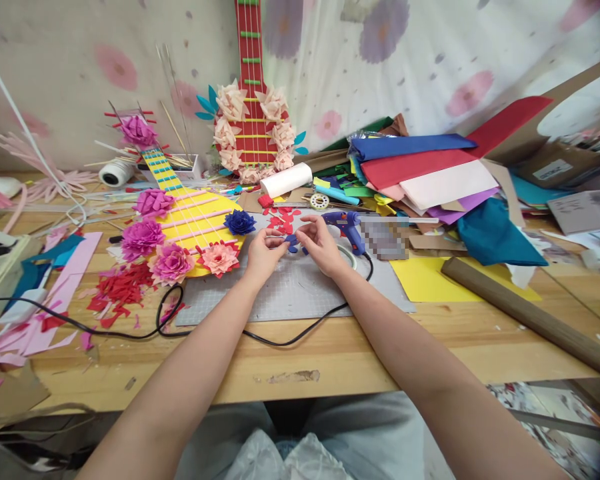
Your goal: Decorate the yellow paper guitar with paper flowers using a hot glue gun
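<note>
Over the grey cutting mat (240, 300), both hands meet at a small dark blue paper petal (291, 239). My left hand (266, 253) pinches it from the left between thumb and fingers. From the right, my right hand (321, 248) has its fingertips closed on the same piece. More blue petals lie just beneath the fingers, partly hidden. Behind the hands is a scatter of red paper petals (281, 219). A blue glue gun (349, 230) lies beside my right hand, its black cord crossing the mat. Left of my left hand rests a yellow paper guitar (200, 223) with a blue paper flower (240, 222).
A red guitar (253, 127) with cream flowers leans on the back wall. Coloured paper sheets (425, 160) pile up at the back right, with yellow paper (420, 280) and a brown roll (520, 313) nearer. Red scraps (123, 290) and the black cord (125, 336) lie left.
</note>
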`<state>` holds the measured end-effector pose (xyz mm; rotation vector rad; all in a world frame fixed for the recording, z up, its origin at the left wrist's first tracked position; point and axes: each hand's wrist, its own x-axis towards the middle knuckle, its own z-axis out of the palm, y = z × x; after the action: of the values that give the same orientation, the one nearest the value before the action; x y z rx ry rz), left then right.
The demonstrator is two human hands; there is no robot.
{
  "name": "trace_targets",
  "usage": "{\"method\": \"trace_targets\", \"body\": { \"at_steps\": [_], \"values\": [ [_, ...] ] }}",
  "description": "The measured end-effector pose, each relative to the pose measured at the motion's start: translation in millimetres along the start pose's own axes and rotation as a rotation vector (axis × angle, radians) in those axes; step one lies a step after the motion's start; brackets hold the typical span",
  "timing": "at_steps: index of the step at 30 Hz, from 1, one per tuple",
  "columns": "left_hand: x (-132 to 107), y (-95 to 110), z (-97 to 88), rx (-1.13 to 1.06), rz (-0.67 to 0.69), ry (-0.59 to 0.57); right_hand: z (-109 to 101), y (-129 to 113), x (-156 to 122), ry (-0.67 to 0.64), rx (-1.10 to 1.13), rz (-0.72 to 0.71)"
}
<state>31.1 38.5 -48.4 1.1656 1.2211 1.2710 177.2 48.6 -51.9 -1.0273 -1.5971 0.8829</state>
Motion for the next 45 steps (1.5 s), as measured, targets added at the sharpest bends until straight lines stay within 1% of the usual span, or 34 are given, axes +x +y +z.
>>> {"method": "trace_targets", "body": {
  "at_steps": [2, 5, 10, 15, 19, 24, 26, 32, 38, 40, 42, 43, 45],
  "values": [
    [-0.8, 1.8, 0.6, -0.027, -0.019, 0.029, 0.9, 0.8, 0.1, -0.01, 0.039, 0.015],
    [-2.0, 3.7, 0.6, -0.047, -0.036, 0.036, 2.4, 3.8, 1.0, -0.014, 0.05, 0.012],
    [-3.8, 6.0, -0.4, -0.082, -0.047, -0.021, 3.4, 8.4, 2.1, -0.008, 0.065, 0.02],
    [-3.0, 6.0, -0.5, -0.097, -0.046, -0.081, 2.9, 7.2, 1.6, -0.023, 0.063, 0.0],
    [-1.7, 4.0, -1.5, -0.095, -0.032, -0.083, 2.8, 3.9, 0.5, -0.051, 0.061, 0.021],
    [-1.8, 4.6, -2.7, -0.08, -0.05, -0.054, 3.4, 2.6, 0.1, -0.061, 0.039, 0.053],
    [-2.1, 5.2, -2.5, -0.064, -0.054, -0.06, 4.3, 4.0, 0.8, -0.066, 0.042, 0.057],
    [-3.0, 6.1, -2.1, -0.056, -0.068, -0.087, 5.3, 5.9, 2.3, -0.016, 0.063, 0.11],
    [-2.6, 5.3, -3.3, -0.105, -0.058, -0.097, 5.4, 1.9, 0.9, -0.027, 0.079, 0.135],
    [-2.0, 5.2, -3.5, -0.12, -0.055, -0.079, 1.6, -1.5, 1.5, -0.013, 0.057, 0.12],
    [-1.6, 5.2, -3.8, -0.122, -0.058, -0.046, -9.8, -9.1, 2.2, -0.02, 0.002, 0.125],
    [-1.4, 5.1, -4.0, -0.119, -0.06, -0.031, -19.1, -14.7, 2.2, -0.042, -0.047, 0.146],
    [-1.0, 4.6, -4.4, -0.105, -0.062, -0.011, -44.5, -28.8, 0.7, -0.134, -0.21, 0.225]
  ]
}}
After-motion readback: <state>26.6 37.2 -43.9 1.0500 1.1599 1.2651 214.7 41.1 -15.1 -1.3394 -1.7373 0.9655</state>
